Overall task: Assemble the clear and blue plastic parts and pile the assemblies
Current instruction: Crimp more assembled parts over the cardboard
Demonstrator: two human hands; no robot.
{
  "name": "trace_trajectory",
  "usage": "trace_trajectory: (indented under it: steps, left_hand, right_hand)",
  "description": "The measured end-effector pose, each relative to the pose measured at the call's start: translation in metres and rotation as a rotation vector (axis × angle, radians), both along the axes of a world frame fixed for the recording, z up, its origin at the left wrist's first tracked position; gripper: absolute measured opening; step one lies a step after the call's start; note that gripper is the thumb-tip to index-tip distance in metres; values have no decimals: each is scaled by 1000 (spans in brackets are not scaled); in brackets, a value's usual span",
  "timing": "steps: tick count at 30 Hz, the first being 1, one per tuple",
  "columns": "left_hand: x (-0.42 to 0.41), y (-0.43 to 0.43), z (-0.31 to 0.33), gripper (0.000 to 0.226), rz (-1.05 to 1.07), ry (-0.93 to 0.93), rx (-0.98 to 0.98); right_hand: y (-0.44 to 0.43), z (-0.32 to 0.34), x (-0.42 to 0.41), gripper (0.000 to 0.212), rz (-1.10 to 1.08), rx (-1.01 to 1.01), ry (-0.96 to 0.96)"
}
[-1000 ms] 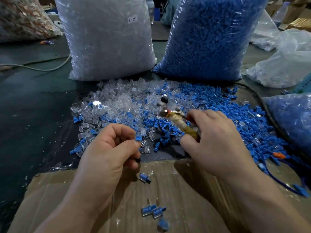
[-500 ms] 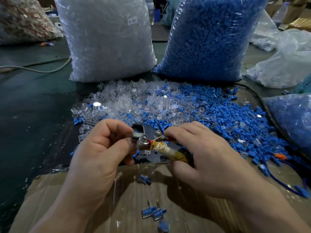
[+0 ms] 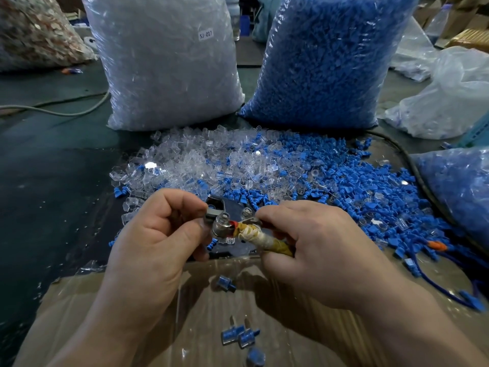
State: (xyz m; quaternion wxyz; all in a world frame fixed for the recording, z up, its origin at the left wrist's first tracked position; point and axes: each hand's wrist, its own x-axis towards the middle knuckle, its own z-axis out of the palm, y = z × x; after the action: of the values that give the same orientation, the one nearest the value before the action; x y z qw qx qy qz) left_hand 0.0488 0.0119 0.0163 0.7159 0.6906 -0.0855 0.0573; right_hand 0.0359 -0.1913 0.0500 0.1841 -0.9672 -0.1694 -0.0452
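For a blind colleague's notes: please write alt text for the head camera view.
A right hand grips the tape-wrapped handle of a metal tool while the left hand pinches at its head, above cardboard with a few finished assemblies. Behind lie loose clear and blue parts, a big clear bag and a big blue bag.

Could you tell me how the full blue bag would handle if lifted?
The blue bag is probably heavy, being packed full of small parts. It would likely sag and shift, since the parts are loose. Its glossy film looks slippery.
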Motion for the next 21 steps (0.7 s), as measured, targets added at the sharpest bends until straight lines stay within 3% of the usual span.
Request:
trace_trajectory:
  steps: [3, 10, 16, 21]
  left_hand:
    - [3, 1, -4, 27, 20, -31, 20]
    - [5, 5, -5, 23, 2, -36, 48]
    - [3, 3, -2, 20, 23, -12, 22]
    - [8, 5, -4, 20, 111, 122, 28]
  right_hand:
    - [-1, -1, 0, 44, -13, -16, -5]
    - [-5, -3, -2, 50, -29, -21, 21]
    - [-5, 0, -2, 38, -34, -10, 12]
    - [-12, -12, 5, 53, -136, -80, -25]
